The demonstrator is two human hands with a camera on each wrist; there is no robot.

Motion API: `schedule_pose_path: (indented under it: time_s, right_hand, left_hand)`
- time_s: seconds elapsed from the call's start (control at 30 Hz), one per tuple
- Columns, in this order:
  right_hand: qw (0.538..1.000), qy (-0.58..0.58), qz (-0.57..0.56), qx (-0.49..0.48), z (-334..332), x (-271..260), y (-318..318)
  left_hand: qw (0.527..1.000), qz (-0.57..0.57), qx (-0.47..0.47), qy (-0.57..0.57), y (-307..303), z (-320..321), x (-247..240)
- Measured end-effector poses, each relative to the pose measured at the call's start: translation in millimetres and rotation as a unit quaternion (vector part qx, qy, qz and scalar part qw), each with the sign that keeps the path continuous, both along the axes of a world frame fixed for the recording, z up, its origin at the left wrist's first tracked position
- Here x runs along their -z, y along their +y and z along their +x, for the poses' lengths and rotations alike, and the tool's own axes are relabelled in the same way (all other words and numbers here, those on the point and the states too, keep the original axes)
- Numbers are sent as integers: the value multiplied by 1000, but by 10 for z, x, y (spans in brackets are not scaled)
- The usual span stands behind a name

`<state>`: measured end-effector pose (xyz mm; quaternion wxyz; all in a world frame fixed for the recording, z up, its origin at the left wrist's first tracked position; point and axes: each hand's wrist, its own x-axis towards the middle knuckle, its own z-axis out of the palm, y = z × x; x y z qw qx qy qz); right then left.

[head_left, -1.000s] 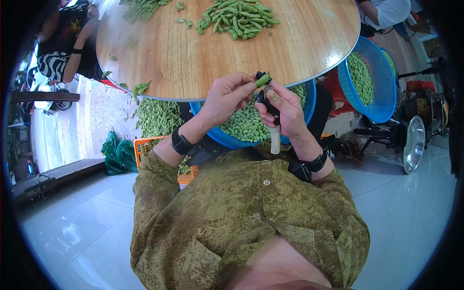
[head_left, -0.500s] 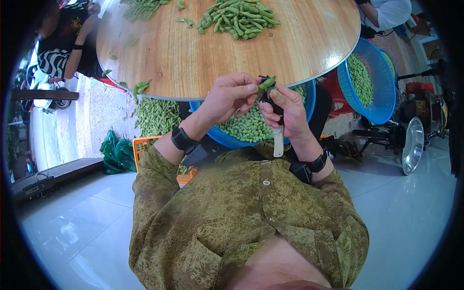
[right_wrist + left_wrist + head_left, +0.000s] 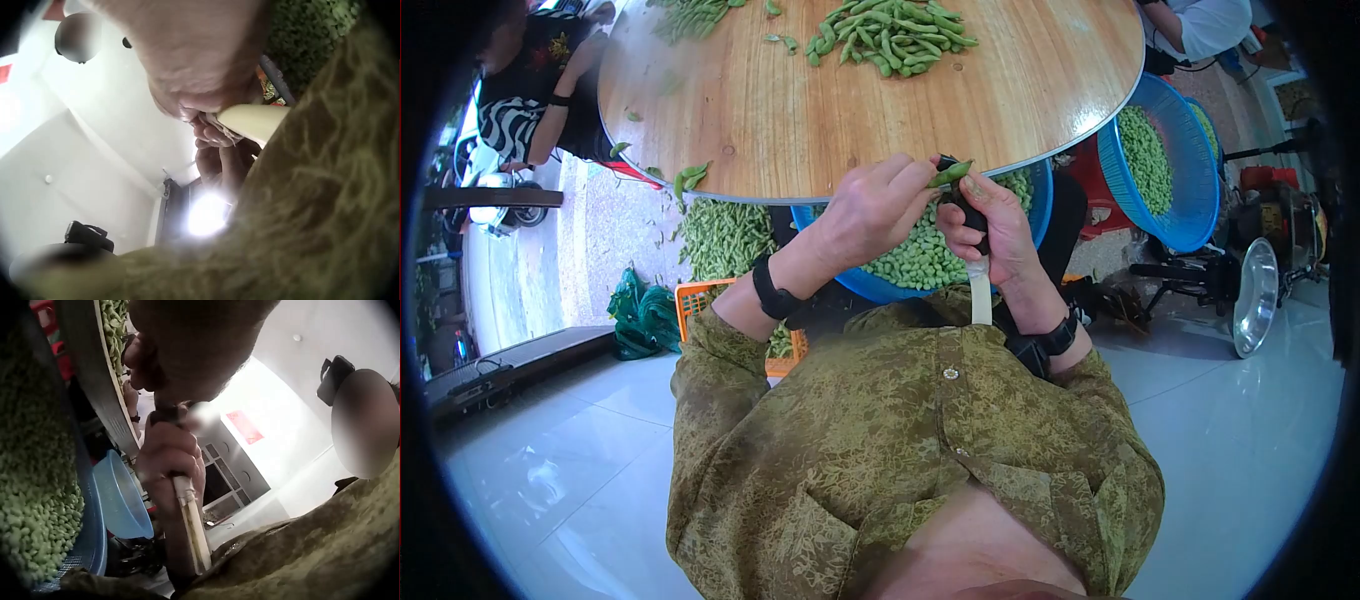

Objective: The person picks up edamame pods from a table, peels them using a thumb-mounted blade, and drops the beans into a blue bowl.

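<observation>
My left grip (image 3: 870, 205) pinches a green pod (image 3: 951, 174). My right grip (image 3: 997, 228) curls tight round a pale-handled tool (image 3: 979, 290), over the blue basin (image 3: 1045, 200) at the desk (image 3: 800, 110) edge.

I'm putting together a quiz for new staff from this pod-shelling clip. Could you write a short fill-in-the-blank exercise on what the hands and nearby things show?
1. The left hand pinches a green ____ with its fingers.
2. The right hand grips a pale-handled tool above a basin coloured ____.
3. The heap of pods lies on a round ____ table.
Missing words: pod; blue; wooden.
</observation>
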<state>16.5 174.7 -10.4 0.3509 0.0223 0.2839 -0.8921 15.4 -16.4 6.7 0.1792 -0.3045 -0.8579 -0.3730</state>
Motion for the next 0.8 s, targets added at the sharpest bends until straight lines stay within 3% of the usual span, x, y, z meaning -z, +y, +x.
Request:
schedule_pose_path:
  time_s: [0.07, 0.1, 0.13, 0.17, 0.2, 0.27, 0.3, 0.37, 0.4, 0.47, 0.5, 0.57, 0.67, 0.8]
  right_hand:
    - [999, 37, 24, 16, 20, -38, -7]
    - [999, 38, 24, 16, 31, -57, -7]
    - [996, 63, 57, 29, 48, -74, -3]
    - [991, 86, 91, 41, 61, -82, 3]
    - [991, 85, 91, 42, 65, -42, 13]
    - [965, 160, 199, 57, 47, 72, 35]
    - [965, 159, 198, 57, 52, 58, 30]
    - [899, 246, 335, 141, 79, 18, 3]
    - [899, 245, 335, 141, 73, 25, -20]
    - [754, 426, 436, 244, 30, 41, -59]
    - [754, 426, 437, 245, 16, 31, -43]
    - [709, 473, 494, 173, -10, -10, 15]
    - [689, 511, 493, 146, -47, -31, 43]
    - [689, 520, 487, 130, -52, -1, 79]
  left_hand:
    - [985, 103, -6, -139, 39, 50, -24]
    - [985, 103, -5, -137, 32, 49, -28]
    - [895, 273, 15, -354, 20, 50, -29]
    - [728, 419, 34, -541, 18, 56, -28]
    - [728, 419, 34, -542, 30, 76, -26]
    - [788, 346, 25, -509, 64, 122, -27]
    - [788, 346, 25, -509, 75, 137, -37]
    - [856, 258, -20, -447, 93, 168, -59]
    - [856, 257, -21, -448, 100, 178, -57]
    - [882, 226, -21, -413, 115, 188, -47]
    - [882, 225, -20, -414, 113, 189, -16]
    - [951, 116, -20, -285, 104, 199, 77]
    - [976, 102, 4, -195, 115, 219, 115]
    - [982, 89, 7, -165, 145, 232, 69]
